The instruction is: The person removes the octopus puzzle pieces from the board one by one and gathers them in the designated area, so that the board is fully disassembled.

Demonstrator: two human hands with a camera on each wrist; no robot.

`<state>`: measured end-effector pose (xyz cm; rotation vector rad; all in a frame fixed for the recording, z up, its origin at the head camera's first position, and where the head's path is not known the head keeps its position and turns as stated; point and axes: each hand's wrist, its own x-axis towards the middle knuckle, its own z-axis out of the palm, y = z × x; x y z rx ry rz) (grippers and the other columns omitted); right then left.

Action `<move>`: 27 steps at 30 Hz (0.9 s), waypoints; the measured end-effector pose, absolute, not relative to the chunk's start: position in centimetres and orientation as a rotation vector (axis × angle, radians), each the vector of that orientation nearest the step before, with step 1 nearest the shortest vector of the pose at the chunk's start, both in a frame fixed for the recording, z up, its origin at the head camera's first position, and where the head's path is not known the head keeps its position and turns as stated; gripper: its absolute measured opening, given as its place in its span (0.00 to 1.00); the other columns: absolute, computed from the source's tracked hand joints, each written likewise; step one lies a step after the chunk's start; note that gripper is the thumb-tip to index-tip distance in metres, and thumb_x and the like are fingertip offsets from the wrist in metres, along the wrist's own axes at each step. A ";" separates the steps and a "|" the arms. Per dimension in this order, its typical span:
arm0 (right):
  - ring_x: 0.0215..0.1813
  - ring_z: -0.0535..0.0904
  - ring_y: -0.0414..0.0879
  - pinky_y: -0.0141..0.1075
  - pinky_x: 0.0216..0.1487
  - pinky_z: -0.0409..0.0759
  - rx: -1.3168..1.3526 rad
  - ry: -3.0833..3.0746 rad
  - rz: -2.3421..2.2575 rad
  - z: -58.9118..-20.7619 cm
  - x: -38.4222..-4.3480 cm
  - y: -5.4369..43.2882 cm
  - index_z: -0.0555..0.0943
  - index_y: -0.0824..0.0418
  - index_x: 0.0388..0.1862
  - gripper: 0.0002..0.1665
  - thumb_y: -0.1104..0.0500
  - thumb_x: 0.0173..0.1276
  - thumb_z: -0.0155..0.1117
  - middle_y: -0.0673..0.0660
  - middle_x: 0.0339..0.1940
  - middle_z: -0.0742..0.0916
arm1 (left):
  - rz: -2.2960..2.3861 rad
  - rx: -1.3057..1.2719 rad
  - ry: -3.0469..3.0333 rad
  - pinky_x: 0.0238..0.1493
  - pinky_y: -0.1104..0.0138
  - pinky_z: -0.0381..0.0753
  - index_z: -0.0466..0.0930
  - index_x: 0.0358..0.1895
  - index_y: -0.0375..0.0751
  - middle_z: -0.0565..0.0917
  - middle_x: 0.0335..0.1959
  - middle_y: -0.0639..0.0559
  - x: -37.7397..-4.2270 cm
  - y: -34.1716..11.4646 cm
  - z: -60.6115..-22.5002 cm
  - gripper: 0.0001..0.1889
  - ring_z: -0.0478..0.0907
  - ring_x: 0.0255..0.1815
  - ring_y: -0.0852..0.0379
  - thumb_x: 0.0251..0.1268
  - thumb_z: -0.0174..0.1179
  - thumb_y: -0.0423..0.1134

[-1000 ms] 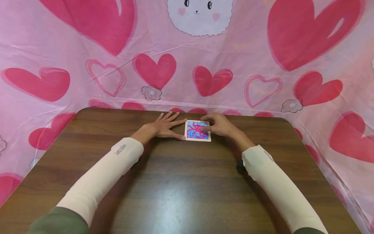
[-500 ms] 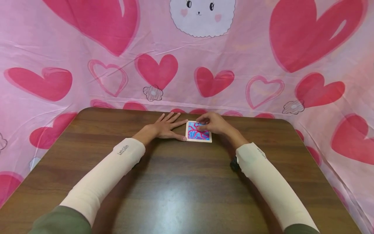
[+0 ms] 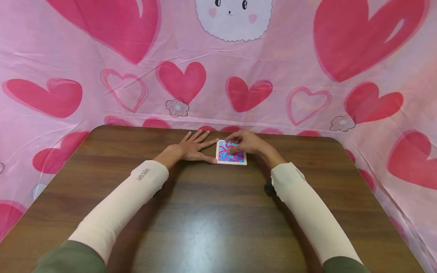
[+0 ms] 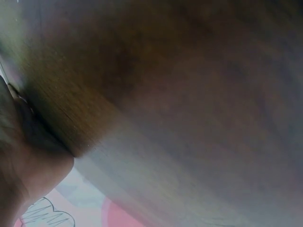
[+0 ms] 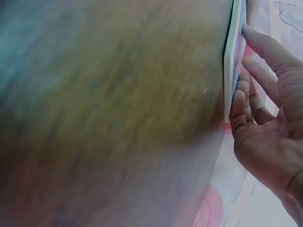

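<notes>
A small square picture board [image 3: 235, 157] with a pale raised frame lies flat near the table's far edge. Its picture shows pink-red tentacle shapes on blue. My left hand [image 3: 196, 149] rests spread on the table, its thumb and index fingertips at the board's left corners. Over the board's right part, my right hand [image 3: 250, 143] has loosely bent fingers, with the thumb tip on the picture. The right wrist view shows that hand [image 5: 272, 104] beside the board [image 5: 229, 71], fingertips at its face, and nothing visible gripped. Only part of the left hand [image 4: 33, 175] appears in the left wrist view.
The brown wooden table [image 3: 205, 212] reaches from me to a pink heart-patterned cloth [image 3: 211, 53] hanging behind and at both sides. Its far edge lies just behind the board.
My right hand has slid left across the picture, from its right edge toward its middle, and covers the octopus's head seen earlier. The left hand and the board stay in place.
</notes>
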<state>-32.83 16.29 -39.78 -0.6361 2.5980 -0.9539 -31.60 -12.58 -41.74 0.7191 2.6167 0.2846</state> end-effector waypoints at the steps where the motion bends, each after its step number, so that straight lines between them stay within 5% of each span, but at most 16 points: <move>1: 0.64 0.82 0.57 0.52 0.72 0.82 -0.636 2.591 -0.949 -39.7 -32.8 16.2 0.88 0.59 0.72 0.35 0.52 0.69 0.86 0.60 0.64 0.89 | 0.277 0.712 2.618 0.93 0.40 0.17 0.37 0.93 0.82 0.26 0.97 0.59 -31.8 -12.6 -41.9 0.59 0.17 0.97 0.46 0.61 0.47 0.95; 14: 0.62 0.80 0.55 0.49 0.71 0.81 -0.614 2.548 -0.957 -39.4 -33.0 15.4 0.91 0.58 0.64 0.25 0.56 0.70 0.85 0.60 0.60 0.88 | 0.336 0.715 2.616 0.93 0.37 0.18 0.40 0.94 0.78 0.29 0.98 0.55 -31.4 -13.1 -41.6 0.60 0.18 0.98 0.44 0.62 0.50 0.93; 27: 0.70 0.75 0.59 0.53 0.77 0.77 -0.642 2.419 -0.881 -38.7 -33.4 15.5 0.79 0.59 0.82 0.38 0.60 0.75 0.78 0.66 0.70 0.82 | 0.296 0.735 2.636 0.94 0.39 0.20 0.40 0.94 0.78 0.30 0.98 0.55 -30.6 -12.5 -40.9 0.55 0.19 0.98 0.44 0.70 0.53 0.85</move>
